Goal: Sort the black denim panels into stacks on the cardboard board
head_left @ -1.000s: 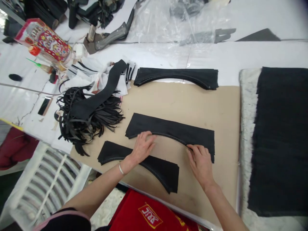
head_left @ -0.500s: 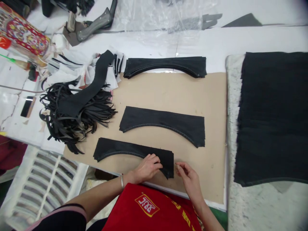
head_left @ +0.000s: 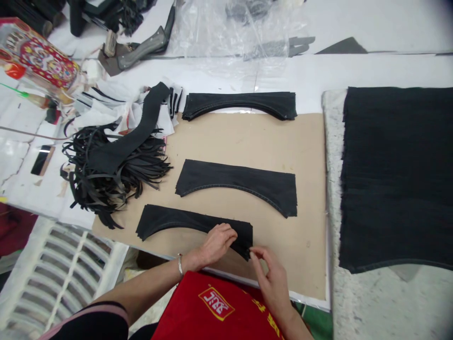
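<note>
The nearest stack of black curved fabric pieces (head_left: 191,220) lies on a tan board, its arched edge toward me. My left hand (head_left: 217,242) is on its right half, fingers curled and together at the arched edge. At the stack's lower right corner, my right hand (head_left: 271,274) pinches the corner between thumb and forefinger. A second black stack (head_left: 237,182) lies just beyond, and a third stack (head_left: 239,104) sits at the board's far edge. What lies under my left fingers is hidden.
Left of the stacks is a heap of black strips (head_left: 116,174) with a curved offcut on top. Farther back lie a grey-handled knife (head_left: 141,54), a red patterned box (head_left: 42,54) and clear plastic (head_left: 230,33). Large black sheets (head_left: 396,179) cover a pale slab at right.
My right hand has moved left from beside the stack onto its lower right corner and now pinches it. The left hand stays nearly in place. The view has shifted slightly.
</note>
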Tool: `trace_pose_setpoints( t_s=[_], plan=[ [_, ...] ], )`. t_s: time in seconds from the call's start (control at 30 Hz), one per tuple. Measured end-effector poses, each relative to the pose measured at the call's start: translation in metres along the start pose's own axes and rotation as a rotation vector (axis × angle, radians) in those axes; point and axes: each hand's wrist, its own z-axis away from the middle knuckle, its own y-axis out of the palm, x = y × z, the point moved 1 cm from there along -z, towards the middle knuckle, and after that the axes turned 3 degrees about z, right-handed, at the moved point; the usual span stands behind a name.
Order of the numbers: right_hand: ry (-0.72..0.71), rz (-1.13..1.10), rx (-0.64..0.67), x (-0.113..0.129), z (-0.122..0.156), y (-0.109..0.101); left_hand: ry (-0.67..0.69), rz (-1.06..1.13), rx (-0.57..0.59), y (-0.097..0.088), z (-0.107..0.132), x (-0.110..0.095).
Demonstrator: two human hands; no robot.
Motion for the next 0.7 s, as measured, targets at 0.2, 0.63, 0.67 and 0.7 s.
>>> trace_pose_setpoints(
  t_s=[0.2, 0.63, 0.67, 0.7],
  plan=[
    [-0.337, 0.67, 0.135, -0.003, 0.015, 0.034, -0.056, 0.035, -0.034, -0.002, 0.003, -0.005],
    [0.691, -0.89, 0.154, 0.037, -0.031, 0.018, -0.029, 0.085, -0.533, -0.053, 0.038, -0.045],
    [0.75, -0.955, 0.165, 0.044, -0.038, 0.016, -0.007, 0.069, -0.538, -0.049, 0.044, -0.047],
    [0.78, -0.951, 0.18, 0.049, -0.044, 0.016, 0.0, 0.076, -0.549, -0.045, 0.049, -0.047]
  ],
)
